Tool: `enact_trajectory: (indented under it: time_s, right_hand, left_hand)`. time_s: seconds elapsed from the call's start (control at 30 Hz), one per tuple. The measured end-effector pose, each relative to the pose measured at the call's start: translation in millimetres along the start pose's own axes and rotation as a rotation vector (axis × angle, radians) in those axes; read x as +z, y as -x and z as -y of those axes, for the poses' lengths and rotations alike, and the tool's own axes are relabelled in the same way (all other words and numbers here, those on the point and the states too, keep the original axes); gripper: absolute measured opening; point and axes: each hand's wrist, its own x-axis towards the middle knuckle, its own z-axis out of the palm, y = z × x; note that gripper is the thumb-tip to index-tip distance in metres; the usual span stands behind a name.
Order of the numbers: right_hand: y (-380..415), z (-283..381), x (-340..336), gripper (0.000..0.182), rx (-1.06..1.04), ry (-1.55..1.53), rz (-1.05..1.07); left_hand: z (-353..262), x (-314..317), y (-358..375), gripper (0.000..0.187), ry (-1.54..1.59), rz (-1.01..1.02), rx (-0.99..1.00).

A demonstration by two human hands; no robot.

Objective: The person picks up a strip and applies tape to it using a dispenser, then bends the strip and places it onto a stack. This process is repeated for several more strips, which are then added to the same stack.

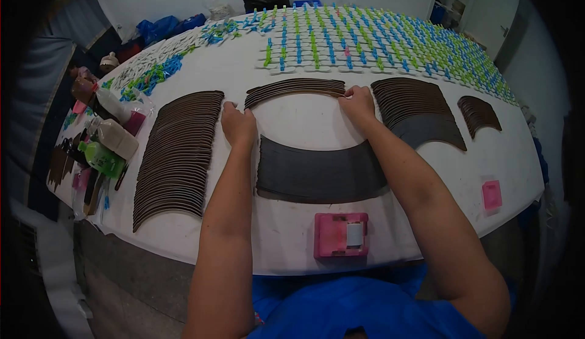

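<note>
A group of curved dark-brown strips [295, 88] lies in an arc on the white-covered table, edges overlapping. My right hand [358, 106] pinches the right end of the nearest strip between thumb and fingers. At the left end of the same strip is my left hand [239, 124], thumb and fingers curled about its tip; the exact contact is small and dim. Between my forearms rests a stack of curved black sheets [320, 169], partly behind my right arm. Nearer to me sits a pink box [326, 235] with a pale roll at its right side.
Left and right lie a long row of brown strips [177, 150] and another row [408, 98] with black pieces. A smaller brown bundle [479, 114] and a pink block [491, 195] are further right. Blue and green clips [365, 40] cover the back; bottles [116, 138] crowd the left edge.
</note>
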Motion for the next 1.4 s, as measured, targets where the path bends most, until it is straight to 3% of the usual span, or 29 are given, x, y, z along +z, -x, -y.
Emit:
enact_trajectory:
  time_s: [0.2,0.7,1.4]
  right_hand:
    - [-0.7,3.2,0.5,0.030,0.034,0.006,-0.017]
    - [-0.4,7.1,-0.9,0.036,0.109,-0.027,-0.041]
    - [-5.2,-11.4,-0.1,0.047,-0.024,-0.062,-0.005]
  left_hand:
    - [7.2,3.9,-2.0,0.038,-0.002,-0.063,0.044]
    - [2.2,-0.4,-1.2,0.037,-0.010,-0.004,0.014]
    - [0.9,-1.2,-0.8,0.037,0.006,-0.001,-0.006]
